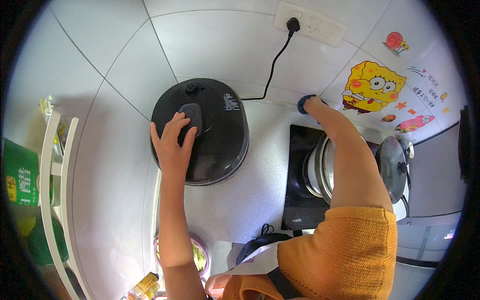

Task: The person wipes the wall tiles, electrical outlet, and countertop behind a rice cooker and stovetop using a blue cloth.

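My left hand [174,140] rests on the lid of a black rice cooker [221,150], its fingertips on the dark oval handle panel [192,116]. The fingers are apart. Against the back wall, my right hand [312,103] presses a dark blue cloth [302,105] at the rear of the counter, beyond the cooktop; most of its fingers are hidden. My right forearm passes above a metal pot [325,165] on the black cooktop [296,210]. From the cooker a black power cord [275,62] runs up to a plug [293,24] in the wall socket.
A pan with a glass lid [392,168] stands right of the pot. Near me at the left are a purple-rimmed bowl [205,258] of pale green food and a yellow bottle [144,287]. A white rack [67,187] holds packages at the far left. Cartoon stickers [373,88] cover the wall.
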